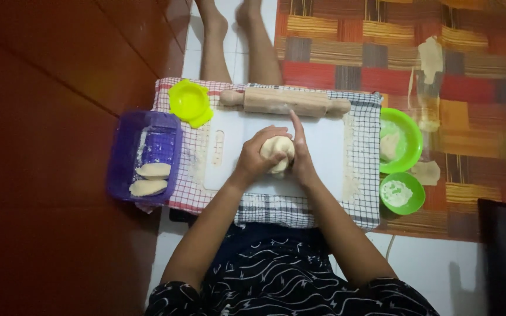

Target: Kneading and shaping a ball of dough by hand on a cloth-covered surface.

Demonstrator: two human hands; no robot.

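At the centre of the frame, a ball of pale dough [279, 147] sits on a white board [323, 146], pressed between both hands. The left hand [257, 157] wraps over the dough from the left, fingers curled and clamped on it. The right hand [301, 158] stands edge-on against the dough's right side, fingers straight and held together, the tips pointing up toward the rolling pin [285, 101].

That wooden pin lies across the top edge of the board, just above the hands, apart from the dough. The board rests on a checked cloth [364, 193] spread on the floor, with flour dusted along both sides of the board.

At the upper left of the cloth lies a yellow mould [189, 102]. Left of the cloth, a purple tub [125, 153] holds two folded pastries [150, 179], one just above the other. At the right edge of the cloth are two green bowls: the larger bowl [412, 140] holds dough scraps, and the smaller bowl [417, 202] just below it holds a white powder.

Beyond the bowls a patchwork mat [393, 47] covers the upper right of the frame. The person's bare legs [238, 41] stretch out toward the top, past the cloth.
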